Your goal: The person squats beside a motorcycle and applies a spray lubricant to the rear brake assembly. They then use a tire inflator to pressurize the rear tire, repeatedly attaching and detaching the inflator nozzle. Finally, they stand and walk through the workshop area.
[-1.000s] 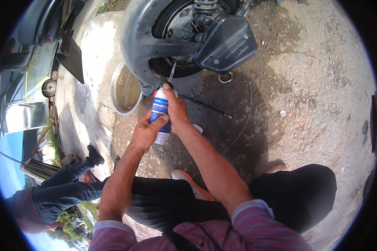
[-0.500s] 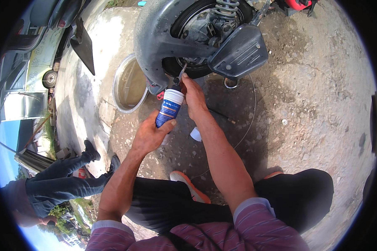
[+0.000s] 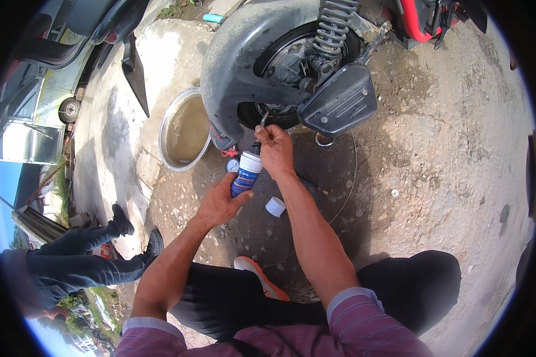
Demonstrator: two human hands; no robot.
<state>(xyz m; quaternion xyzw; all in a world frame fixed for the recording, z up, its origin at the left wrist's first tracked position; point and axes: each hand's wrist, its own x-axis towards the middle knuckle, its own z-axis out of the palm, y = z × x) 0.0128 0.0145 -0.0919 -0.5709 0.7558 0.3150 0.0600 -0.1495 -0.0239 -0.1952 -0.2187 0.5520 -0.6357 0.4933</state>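
My left hand (image 3: 217,205) is wrapped round a blue bottle (image 3: 244,183) with a white collar and a black nozzle. The bottle is tilted, its nozzle pointing toward the wheel. My right hand (image 3: 276,149) is closed at the nozzle, its fingertips pinching a short, pale tube-like piece (image 3: 264,121) beside the rear tire (image 3: 250,113). My fingers hide most of that piece, and whether it joins the nozzle cannot be made out. A round gauge (image 3: 233,165) with a red fitting (image 3: 229,153) lies just left of the bottle.
A metal basin (image 3: 167,152) of murky water stands left of the scooter's grey rear fender (image 3: 220,71). Below my right forearm lie a white cap (image 3: 275,206) and a thin cable (image 3: 346,199). A person in jeans (image 3: 86,268) is at the left; a red vehicle part (image 3: 414,24) is far right.
My view has shifted slightly. The bottle and both hands are a little farther from the wheel, and the gauge, hidden before, now shows beside the bottle. Both hands keep their grip.
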